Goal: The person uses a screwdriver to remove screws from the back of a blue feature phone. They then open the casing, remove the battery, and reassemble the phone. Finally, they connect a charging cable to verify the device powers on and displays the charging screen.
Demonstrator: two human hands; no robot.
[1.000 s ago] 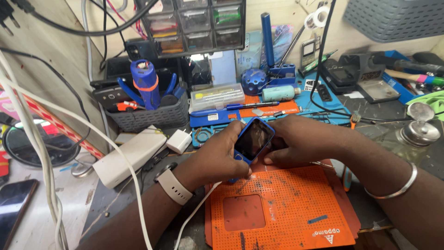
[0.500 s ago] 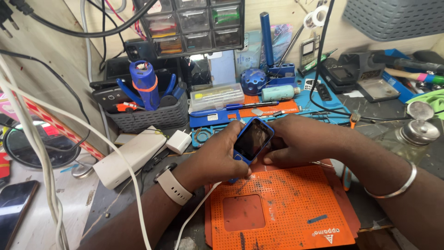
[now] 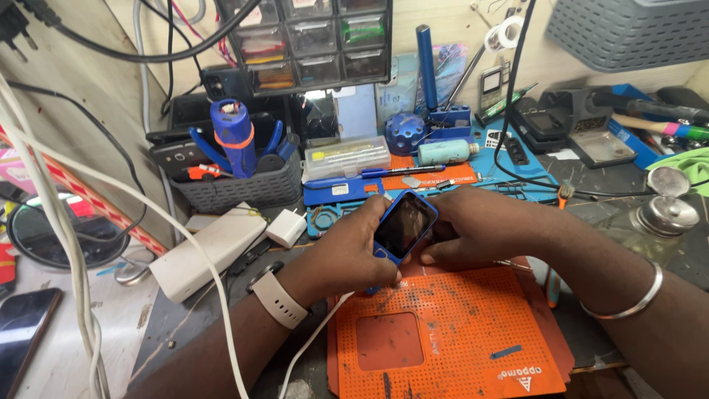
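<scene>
Both hands grasp a small blue phone (image 3: pixel 404 225) just above the orange mat (image 3: pixel 450 332), left hand (image 3: pixel 347 255) and right hand (image 3: pixel 476 229) fingers clamped around its edges, seemingly prying it.

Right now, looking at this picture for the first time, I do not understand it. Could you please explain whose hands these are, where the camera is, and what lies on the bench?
There is no machine here. A person works with two bare hands, and the camera sits on that person's head, looking down at a cluttered bench.

The left hand, with a pale wristband, and the right hand, with a metal bangle, hold between them a small blue phone with a dark screen. It is tilted above an orange perforated work mat.

Behind them stand a grey basket of tools, a clear plastic case, and a rack of small drawers. A white block and white cables lie to the left.
</scene>
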